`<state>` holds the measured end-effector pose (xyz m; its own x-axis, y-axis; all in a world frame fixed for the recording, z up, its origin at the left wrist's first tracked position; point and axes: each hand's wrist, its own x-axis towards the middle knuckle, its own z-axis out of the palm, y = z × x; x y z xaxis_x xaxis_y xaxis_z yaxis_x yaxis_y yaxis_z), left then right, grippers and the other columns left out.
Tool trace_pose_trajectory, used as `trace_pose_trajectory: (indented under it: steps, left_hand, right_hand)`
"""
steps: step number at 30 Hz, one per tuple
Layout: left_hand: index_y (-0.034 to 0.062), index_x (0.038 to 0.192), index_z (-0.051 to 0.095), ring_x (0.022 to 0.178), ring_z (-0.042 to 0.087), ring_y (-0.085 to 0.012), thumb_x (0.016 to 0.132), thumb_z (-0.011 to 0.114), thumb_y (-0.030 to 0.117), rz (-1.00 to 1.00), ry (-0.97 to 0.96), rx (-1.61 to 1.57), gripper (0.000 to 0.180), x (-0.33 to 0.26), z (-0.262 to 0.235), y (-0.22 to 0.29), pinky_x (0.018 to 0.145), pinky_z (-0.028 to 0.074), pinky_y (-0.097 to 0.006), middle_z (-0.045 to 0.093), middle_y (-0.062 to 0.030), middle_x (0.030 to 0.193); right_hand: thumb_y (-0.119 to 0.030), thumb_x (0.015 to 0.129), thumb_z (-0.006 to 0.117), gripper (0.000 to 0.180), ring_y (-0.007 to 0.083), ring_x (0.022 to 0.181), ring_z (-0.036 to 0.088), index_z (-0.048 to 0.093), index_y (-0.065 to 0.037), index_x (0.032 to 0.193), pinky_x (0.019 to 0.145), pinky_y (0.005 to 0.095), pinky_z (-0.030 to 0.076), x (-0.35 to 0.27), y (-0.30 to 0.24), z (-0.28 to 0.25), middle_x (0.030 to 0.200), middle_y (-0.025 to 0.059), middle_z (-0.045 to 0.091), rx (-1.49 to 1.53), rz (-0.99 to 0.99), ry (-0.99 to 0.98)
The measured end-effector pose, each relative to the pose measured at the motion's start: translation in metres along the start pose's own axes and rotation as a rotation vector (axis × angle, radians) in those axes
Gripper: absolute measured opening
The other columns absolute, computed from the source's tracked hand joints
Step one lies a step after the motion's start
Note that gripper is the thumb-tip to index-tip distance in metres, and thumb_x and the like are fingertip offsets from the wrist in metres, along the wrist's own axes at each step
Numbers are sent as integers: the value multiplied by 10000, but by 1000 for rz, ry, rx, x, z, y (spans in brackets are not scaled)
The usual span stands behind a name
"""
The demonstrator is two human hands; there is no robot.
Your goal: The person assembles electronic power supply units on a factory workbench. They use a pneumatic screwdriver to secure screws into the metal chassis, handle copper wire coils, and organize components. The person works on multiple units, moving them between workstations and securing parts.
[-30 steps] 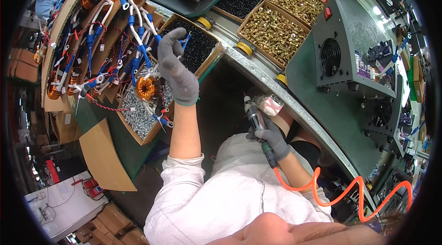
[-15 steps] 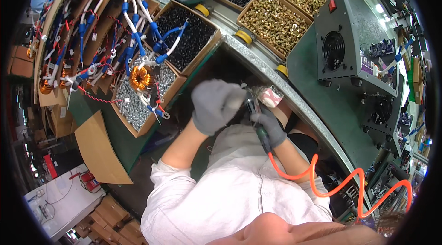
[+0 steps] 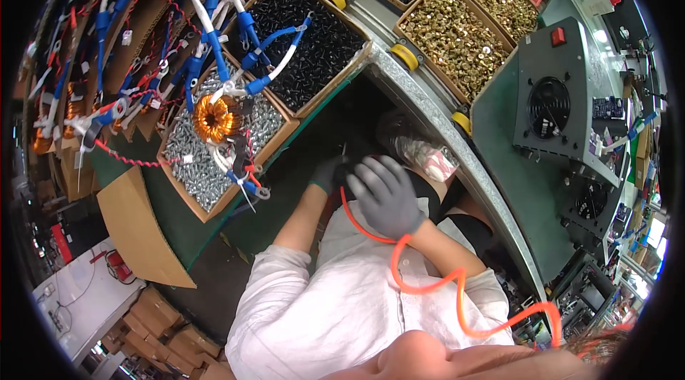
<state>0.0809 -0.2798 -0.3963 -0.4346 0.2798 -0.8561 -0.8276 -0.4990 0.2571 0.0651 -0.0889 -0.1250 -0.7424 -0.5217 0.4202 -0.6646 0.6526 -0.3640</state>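
In my gloved left hand (image 3: 328, 174) is the dark air screwdriver (image 3: 345, 170), low in front of my lap. Its thin tip points up and away from me, and much of its body is hidden by my hands. From its lower end an orange coiled hose (image 3: 399, 266) runs under my right wrist. My right hand (image 3: 389, 198), in a grey glove, is right beside the tool. Its fingers are stretched out and a little apart, slightly blurred, with nothing visible in them. A clear plastic bag with a red-and-white piece (image 3: 437, 164) lies just beyond it.
Boxes of silver screws (image 3: 207, 184), black screws (image 3: 303, 34) and brass-coloured fasteners (image 3: 457, 41) stand ahead. A copper coil with cables (image 3: 214, 119) rests over the silver screws. Grey fan housings (image 3: 553, 98) stand at right along a metal rail (image 3: 421, 102).
The air screwdriver has passed from my right hand to my left, moving leftward with its hose. My right hand now lies open beside it. The whole view has shifted slightly.
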Motion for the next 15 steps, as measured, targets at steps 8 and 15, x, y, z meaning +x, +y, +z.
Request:
trace_pose_trajectory:
  steps: [8, 15]
  left_hand:
    - [118, 905, 683, 497, 503, -122, 809, 709, 255, 14, 64, 645, 168, 118, 18, 21, 469, 410, -297, 561, 20, 640]
    - [117, 925, 682, 496, 498, -119, 805, 710, 239, -61, 119, 869, 174, 148, 36, 4, 467, 406, -296, 557, 22, 640]
  right_hand:
    - [-13, 772, 600, 377, 398, 1219, 495, 538, -109, 1132, 1051, 622, 370, -36, 47, -120, 1223, 140, 519, -554, 255, 220]
    - [0, 748, 580, 357, 392, 1159, 534, 582, -85, 1095, 1031, 558, 369, -39, 68, -129, 1162, 139, 557, -672, 487, 97]
